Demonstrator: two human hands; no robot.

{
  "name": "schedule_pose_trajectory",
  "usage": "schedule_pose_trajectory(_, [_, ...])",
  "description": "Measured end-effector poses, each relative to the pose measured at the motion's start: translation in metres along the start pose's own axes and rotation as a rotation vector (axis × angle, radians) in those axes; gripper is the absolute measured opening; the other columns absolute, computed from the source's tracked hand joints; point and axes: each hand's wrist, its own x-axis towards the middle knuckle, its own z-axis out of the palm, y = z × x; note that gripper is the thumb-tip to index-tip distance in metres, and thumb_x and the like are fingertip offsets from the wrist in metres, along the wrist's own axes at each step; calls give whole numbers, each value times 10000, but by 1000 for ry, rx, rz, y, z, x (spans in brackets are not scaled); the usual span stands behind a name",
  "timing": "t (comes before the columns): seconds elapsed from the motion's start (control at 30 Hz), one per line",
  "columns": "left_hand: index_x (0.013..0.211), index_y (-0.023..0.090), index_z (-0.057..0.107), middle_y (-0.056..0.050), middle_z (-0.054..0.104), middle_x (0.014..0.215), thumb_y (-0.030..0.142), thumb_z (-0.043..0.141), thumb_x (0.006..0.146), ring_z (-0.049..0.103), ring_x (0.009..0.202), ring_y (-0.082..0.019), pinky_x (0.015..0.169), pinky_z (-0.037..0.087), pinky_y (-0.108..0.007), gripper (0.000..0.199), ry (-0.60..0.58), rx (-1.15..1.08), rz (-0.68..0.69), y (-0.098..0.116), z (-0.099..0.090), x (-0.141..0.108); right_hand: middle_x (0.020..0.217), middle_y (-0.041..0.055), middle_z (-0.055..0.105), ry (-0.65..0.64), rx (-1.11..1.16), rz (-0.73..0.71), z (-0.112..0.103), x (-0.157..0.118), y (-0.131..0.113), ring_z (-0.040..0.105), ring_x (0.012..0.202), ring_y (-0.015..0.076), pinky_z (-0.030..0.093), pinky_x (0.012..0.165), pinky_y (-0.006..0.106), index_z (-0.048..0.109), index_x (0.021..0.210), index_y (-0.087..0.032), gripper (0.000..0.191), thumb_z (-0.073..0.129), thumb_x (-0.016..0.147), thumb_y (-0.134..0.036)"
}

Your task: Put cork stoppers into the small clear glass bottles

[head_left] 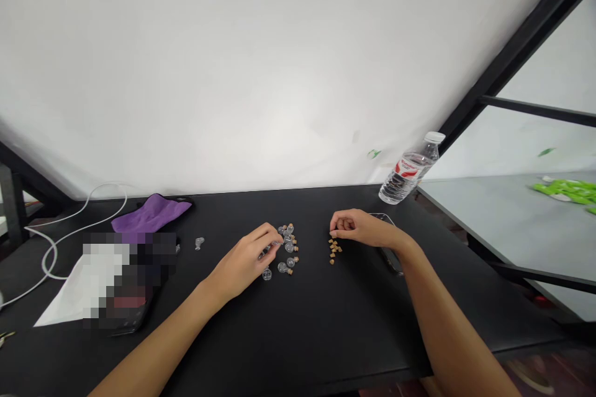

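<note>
Several small round glass bottles with cork stoppers (289,248) lie in a cluster near the middle of the black table. Over the left side of this cluster is my left hand (249,254), fingers curled and closed around a small glass bottle mostly hidden by them. One clear bottle (267,274) lies just below its fingers, its neck out of sight. To the right, loose little corks (333,249) form a small pile. My right hand (352,226) is at the pile's far end, its fingers pinched together; whatever they hold is hidden.
A water bottle (410,170) stands at the back right. Beside my right wrist lies a phone-like clear-edged object (392,259). On the left are a small glass piece (199,242), a purple cloth (151,214), white paper (69,304) and a white cable (54,248). A wall borders the table's back.
</note>
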Motion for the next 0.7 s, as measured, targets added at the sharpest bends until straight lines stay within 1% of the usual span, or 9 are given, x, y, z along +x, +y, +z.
schedule_pose_trajectory(0.13, [1139, 238, 646, -41, 641, 1056, 169, 515, 1032, 621, 870, -147, 761, 470, -256, 183, 70, -43, 16, -3, 1, 1, 671, 10, 602, -69, -23, 17, -6, -3, 5, 519, 619, 149, 397, 565, 264, 741, 877, -153, 404, 729, 822, -554])
schedule_pose_trajectory(0.2, [1117, 233, 662, -37, 646, 1015, 185, 557, 1019, 616, 862, -150, 767, 475, -259, 151, 107, -58, 31, -3, 2, 1, 709, 30, 637, -34, -31, -4, -6, -3, 3, 544, 639, 159, 422, 586, 276, 752, 854, -156, 391, 733, 823, -545])
schedule_pose_trajectory(0.27, [1089, 228, 679, -30, 644, 961, 208, 610, 997, 607, 821, -147, 756, 480, -261, 116, 143, -75, 35, -4, 4, 2, 765, 44, 673, 54, -8, -50, -1, -1, -4, 573, 668, 168, 453, 622, 289, 745, 850, -163, 360, 724, 842, -523])
schedule_pose_trajectory(0.33, [1071, 222, 691, -23, 637, 901, 222, 657, 971, 597, 773, -143, 724, 483, -258, 106, 180, -106, 30, -3, 6, 3, 831, 52, 709, 149, 67, -118, 9, 3, -16, 616, 726, 180, 491, 690, 305, 728, 877, -174, 305, 711, 876, -478])
schedule_pose_trajectory(0.37, [1065, 219, 696, -20, 635, 878, 225, 675, 959, 595, 758, -143, 712, 486, -257, 107, 195, -125, 28, -3, 7, 4, 891, 60, 727, 185, 131, -161, 16, 5, -23, 646, 786, 190, 513, 748, 315, 721, 893, -178, 272, 711, 887, -450])
schedule_pose_trajectory(0.43, [1051, 216, 705, -20, 643, 858, 226, 694, 946, 598, 748, -145, 706, 493, -257, 107, 220, -157, 25, -3, 10, 5, 938, 67, 737, 225, 247, -246, 33, 9, -38, 670, 858, 203, 533, 817, 327, 707, 900, -180, 222, 724, 889, -401])
schedule_pose_trajectory(0.57, [1044, 224, 724, -28, 676, 892, 212, 683, 950, 614, 768, -151, 729, 502, -265, 103, 239, -178, 13, -2, 11, 7, 943, 70, 731, 238, 342, -360, 65, 15, -61, 665, 851, 196, 541, 806, 322, 710, 924, -176, 154, 721, 902, -329])
schedule_pose_trajectory(0.63, [1056, 228, 732, -29, 683, 902, 211, 673, 956, 621, 777, -153, 741, 504, -269, 117, 241, -178, 1, -2, 12, 7, 927, 67, 725, 233, 360, -386, 73, 16, -66, 657, 827, 187, 540, 790, 315, 712, 925, -172, 136, 723, 901, -305])
schedule_pose_trajectory(0.7, [1064, 227, 738, -29, 687, 897, 220, 666, 960, 631, 783, -158, 749, 509, -274, 127, 239, -183, -14, -2, 12, 7, 910, 63, 720, 224, 380, -394, 76, 16, -67, 656, 810, 183, 539, 781, 311, 713, 924, -169, 130, 723, 902, -297])
